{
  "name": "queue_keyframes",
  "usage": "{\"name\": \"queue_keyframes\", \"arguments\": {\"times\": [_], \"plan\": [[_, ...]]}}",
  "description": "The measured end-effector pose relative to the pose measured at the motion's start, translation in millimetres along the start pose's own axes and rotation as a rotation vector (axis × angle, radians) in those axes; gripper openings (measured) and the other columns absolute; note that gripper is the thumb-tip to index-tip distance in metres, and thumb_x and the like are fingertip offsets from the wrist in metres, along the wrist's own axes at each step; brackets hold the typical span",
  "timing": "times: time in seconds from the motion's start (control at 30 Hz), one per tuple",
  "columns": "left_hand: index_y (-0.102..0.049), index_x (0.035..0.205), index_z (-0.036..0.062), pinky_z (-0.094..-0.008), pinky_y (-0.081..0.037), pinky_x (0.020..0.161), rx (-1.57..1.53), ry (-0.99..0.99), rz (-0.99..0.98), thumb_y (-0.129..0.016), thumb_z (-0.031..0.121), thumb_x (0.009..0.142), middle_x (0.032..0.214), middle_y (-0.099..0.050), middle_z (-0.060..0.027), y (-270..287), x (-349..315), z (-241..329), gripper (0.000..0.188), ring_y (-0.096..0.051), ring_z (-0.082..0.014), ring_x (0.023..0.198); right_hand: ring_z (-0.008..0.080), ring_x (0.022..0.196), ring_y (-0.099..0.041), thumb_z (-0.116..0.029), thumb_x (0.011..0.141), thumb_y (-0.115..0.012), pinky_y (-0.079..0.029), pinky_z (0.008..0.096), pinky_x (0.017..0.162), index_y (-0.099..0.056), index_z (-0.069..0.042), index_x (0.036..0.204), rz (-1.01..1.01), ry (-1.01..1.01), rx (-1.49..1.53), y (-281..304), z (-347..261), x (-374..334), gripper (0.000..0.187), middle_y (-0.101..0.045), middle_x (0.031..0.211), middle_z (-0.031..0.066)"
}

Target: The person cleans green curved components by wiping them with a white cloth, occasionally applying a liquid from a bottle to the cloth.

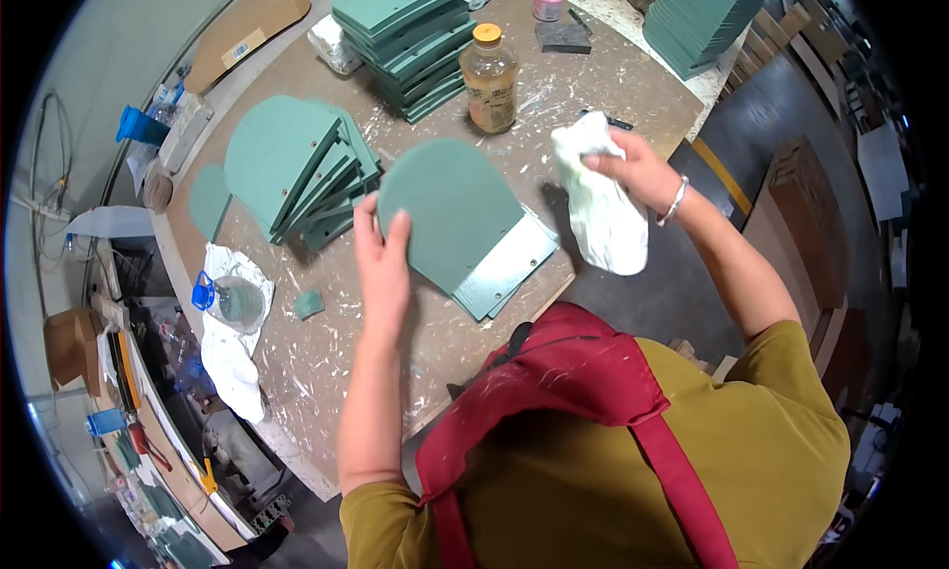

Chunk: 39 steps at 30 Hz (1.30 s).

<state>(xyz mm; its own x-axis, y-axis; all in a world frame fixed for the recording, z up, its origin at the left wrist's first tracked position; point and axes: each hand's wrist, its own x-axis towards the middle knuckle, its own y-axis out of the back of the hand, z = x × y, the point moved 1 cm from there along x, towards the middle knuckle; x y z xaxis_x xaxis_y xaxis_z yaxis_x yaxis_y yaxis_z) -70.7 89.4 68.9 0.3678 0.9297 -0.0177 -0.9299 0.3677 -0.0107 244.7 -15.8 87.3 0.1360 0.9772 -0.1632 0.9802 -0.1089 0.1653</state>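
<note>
A green panel (450, 208) with one rounded end lies in front of me, its straight end toward the table's near edge. That end shines pale and has small holes; edges of other panels show beneath it. At the panel's left edge my left hand (383, 262) is closed, thumb on the upper face and fingers along the side. A crumpled white cloth (605, 218) hangs from my right hand (641, 174), pinched between thumb and fingers. The cloth is to the right of the panel, apart from it, over the table's edge.
Fanned green panels (282, 164) lie to the left, and a taller stack (405, 25) stands behind. A yellow-capped bottle (491, 85) is beyond the panel. A clear blue-handled container (237, 304) rests on a white rag (229, 361). More panels (702, 20) are stacked at the far right.
</note>
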Motion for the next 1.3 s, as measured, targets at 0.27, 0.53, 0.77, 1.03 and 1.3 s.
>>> {"name": "queue_keyframes", "arguments": {"times": [0.27, 0.53, 0.77, 1.03, 1.3], "plan": [[-0.06, 0.111, 0.0141, -0.0407, -0.043, 0.097, 0.913, -0.885, -0.566, -0.055, 0.012, 0.082, 0.129, -0.057, -0.0019, -26, -97, -29, 0.03, -0.055, -0.0229, 0.114, 0.0125, 0.089, -0.062, -0.015, 0.09, -0.06, -0.049, 0.0264, 0.08, -0.059, -0.005, 0.113, 0.124, 0.071, -0.1, -6, 4, 9, 0.025, -0.065, 0.1, 0.0034], [-0.057, 0.117, 0.0154, -0.04, -0.039, 0.099, 0.944, -0.912, -0.566, -0.055, 0.014, 0.082, 0.135, -0.053, -0.001, -24, -106, -63, 0.035, -0.052, -0.0214, 0.119, 0.0313, 0.097, -0.063, -0.005, 0.083, -0.052, -0.052, 0.0426, 0.074, -0.055, -0.012, 0.11, -0.089, 0.466, -1.019, -101, 45, 17, 0.028, -0.06, 0.109, 0.0122], [-0.061, 0.113, 0.0183, -0.0384, -0.037, 0.099, 0.967, -0.91, -0.503, -0.051, 0.016, 0.084, 0.134, -0.055, -0.0019, -26, -110, -71, 0.031, -0.053, -0.0227, 0.12, 0.0364, 0.095, -0.059, -0.015, 0.084, -0.057, -0.048, 0.0443, 0.08, -0.055, -0.009, 0.108, 0.076, 0.357, -0.755, -81, 14, 26, 0.025, -0.06, 0.096, 0.0155], [-0.062, 0.112, 0.0186, -0.0392, -0.037, 0.098, 0.986, -0.897, -0.503, -0.05, 0.015, 0.084, 0.135, -0.055, -0.0032, -26, -102, -74, 0.031, -0.052, -0.0242, 0.12, 0.0383, 0.09, -0.061, -0.014, 0.085, -0.057, -0.05, 0.0457, 0.076, -0.057, -0.008, 0.106, 0.085, 0.277, -0.971, -68, 11, 62, 0.022, -0.063, 0.1, 0.0176], [-0.06, 0.116, 0.0157, -0.04, -0.037, 0.097, 0.954, -0.855, -0.541, -0.051, 0.014, 0.083, 0.136, -0.053, -0.0043, -29, -105, -66, 0.034, -0.05, -0.0254, 0.122, 0.0376, 0.091, -0.061, -0.008, 0.082, -0.053, -0.05, 0.0455, 0.075, -0.054, -0.008, 0.105, 0.012, 0.32, -0.982, -83, 34, 47, 0.023, -0.06, 0.1, 0.0159]]}}
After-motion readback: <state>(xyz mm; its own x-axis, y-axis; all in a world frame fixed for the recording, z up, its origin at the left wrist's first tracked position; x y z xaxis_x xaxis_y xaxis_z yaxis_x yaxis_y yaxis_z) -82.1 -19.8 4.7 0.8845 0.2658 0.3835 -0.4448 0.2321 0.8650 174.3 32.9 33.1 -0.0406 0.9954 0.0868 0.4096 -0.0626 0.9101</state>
